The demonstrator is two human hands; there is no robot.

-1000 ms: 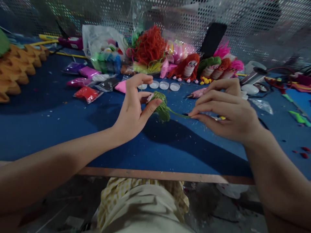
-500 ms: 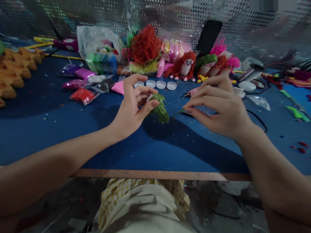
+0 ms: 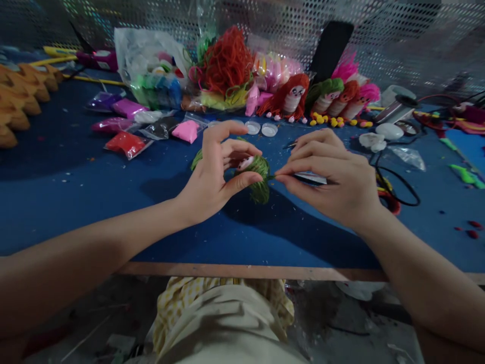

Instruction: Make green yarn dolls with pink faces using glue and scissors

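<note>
Presently, green-haired doll (image 3: 260, 168) being held at frame centre by left hand (image 3: 212, 178); green strand (image 3: 272, 177) being pinched just right of it by right hand (image 3: 337, 184). Whether metal tool (image 3: 312, 178) is being gripped too, cannot be told. Likely risk: strand being torn loose by hard tug.

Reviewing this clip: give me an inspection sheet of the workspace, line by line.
Surface: blue tabletop, small pale specks scattered on it.
Items being worked: small green-yarn-haired figure, partly hidden; thin green yarn strand.
Clutter: tangled red yarn heap, row of yarn-haired dolls, clear plastic packet with red contents.
Hands: left hand holds the figure; right hand pinches the strand.
Cables: thin black cable, looped at the right.
Surroundings: grey perforated panel behind.
</note>
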